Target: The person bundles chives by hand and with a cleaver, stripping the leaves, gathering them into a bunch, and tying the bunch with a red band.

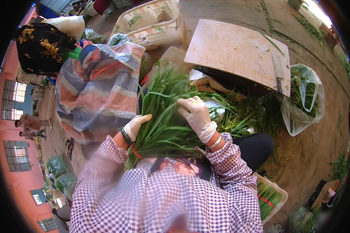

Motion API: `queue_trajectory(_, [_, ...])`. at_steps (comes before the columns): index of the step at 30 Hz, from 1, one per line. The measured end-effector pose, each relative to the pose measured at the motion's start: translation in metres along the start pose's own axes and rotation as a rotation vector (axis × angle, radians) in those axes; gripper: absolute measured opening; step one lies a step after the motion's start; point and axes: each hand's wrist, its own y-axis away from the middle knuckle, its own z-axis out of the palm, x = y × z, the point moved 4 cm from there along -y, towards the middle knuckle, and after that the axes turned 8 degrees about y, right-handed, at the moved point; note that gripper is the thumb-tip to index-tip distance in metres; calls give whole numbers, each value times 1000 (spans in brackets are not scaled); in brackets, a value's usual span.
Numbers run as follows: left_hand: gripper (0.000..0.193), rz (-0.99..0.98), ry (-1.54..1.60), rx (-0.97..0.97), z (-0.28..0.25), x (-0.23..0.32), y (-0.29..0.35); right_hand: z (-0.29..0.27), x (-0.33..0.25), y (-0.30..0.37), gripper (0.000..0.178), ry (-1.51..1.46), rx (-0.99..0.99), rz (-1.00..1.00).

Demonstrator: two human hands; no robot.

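Observation:
A big bunch of long, flat green leaves, which look like garlic chives (165, 112), lies across my lap with its leaf tips pointing away from me. A red band (136, 152) circles it near the close end. My left hand (138, 126), in a pale thin glove, is closed around the left side of the bunch. On the other side, my gloved right hand (198, 118) has its fingers curled in a pinch against the outer leaves. Its fingertips are partly hidden among them.
A striped woven sack (101, 91) lies at the left. Ahead are a cream plastic basket (155, 31) and a board (237, 50) with a knife (278, 72) on its right edge. Loose trimmings (249, 114) and a clear bag of greens (305, 101) are at the right.

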Motion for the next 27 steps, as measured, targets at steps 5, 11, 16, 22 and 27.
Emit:
queue_trajectory(5, [61,165,-268,-30,23,-4,-1,7,-3,-5,40,52,-17,-77])
queue_trajectory(11, [61,459,-761,172,26,-8,-4,20,-10,-8,40,34,-49,-137])
queue_trajectory(16, [42,341,-463,260,15,-3,-6,1,17,-3,29,-244,82,-13])
queue_trajectory(22, [39,212,-267,191,5,1,-11,6,33,11,23,-402,-66,262])
queue_trajectory(27, [38,185,-194,148,7,2,-7,9,30,7,22,-125,-138,18])
